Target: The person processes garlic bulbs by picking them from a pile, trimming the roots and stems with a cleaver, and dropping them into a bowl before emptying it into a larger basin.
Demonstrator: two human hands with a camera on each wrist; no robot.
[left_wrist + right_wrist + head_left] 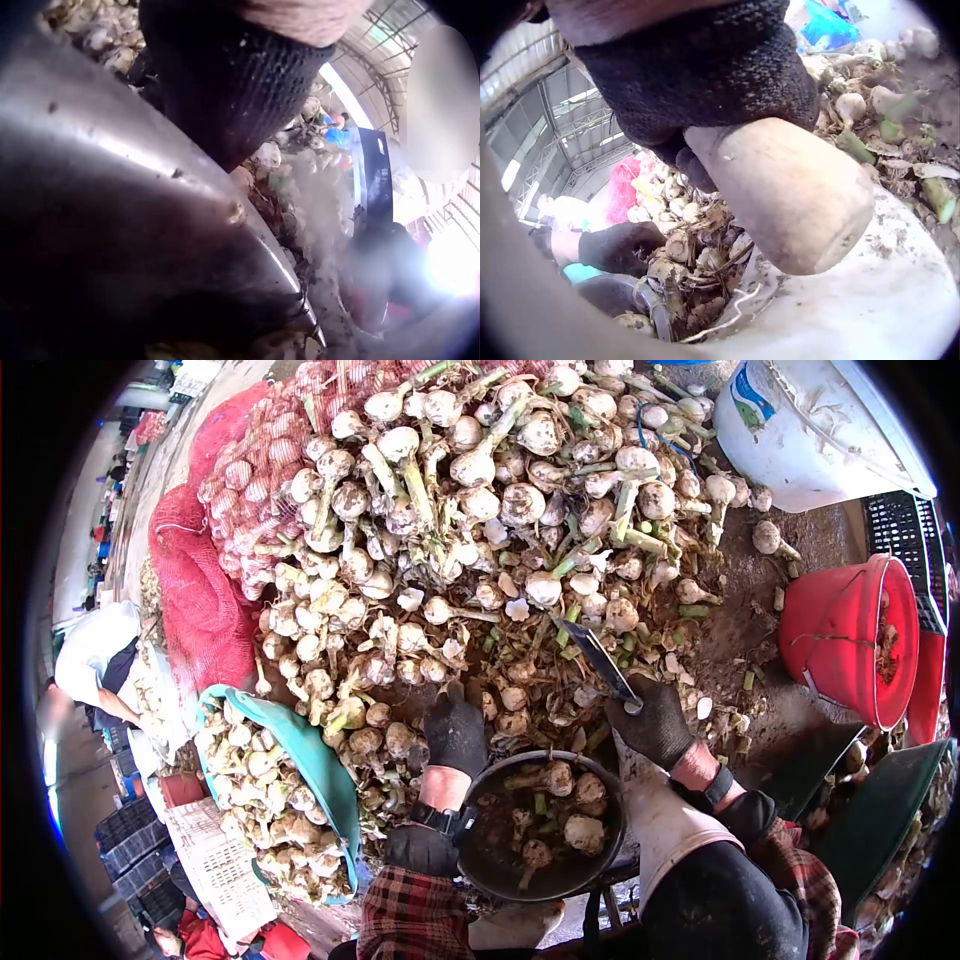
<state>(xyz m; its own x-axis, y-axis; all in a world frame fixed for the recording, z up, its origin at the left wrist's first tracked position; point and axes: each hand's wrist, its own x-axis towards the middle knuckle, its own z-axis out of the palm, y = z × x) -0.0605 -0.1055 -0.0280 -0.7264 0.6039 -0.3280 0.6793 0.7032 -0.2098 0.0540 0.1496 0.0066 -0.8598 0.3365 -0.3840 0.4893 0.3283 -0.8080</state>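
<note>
My right hand, in a dark knit glove, grips the pale wooden handle of a cleaver. The broad dark blade of the cleaver points up and left over the loose garlic. My left hand, gloved too, reaches down at the near edge of the heap of garlic bulbs; its fingertips are hidden, and I cannot tell whether it holds a bulb. Just below both hands sits a black bowl, with several bulbs and short stem pieces inside.
A teal-edged container full of bulbs stands at left, beside red mesh sacks. To the right are a red bucket, a white bucket and a green tub. Another person bends at far left.
</note>
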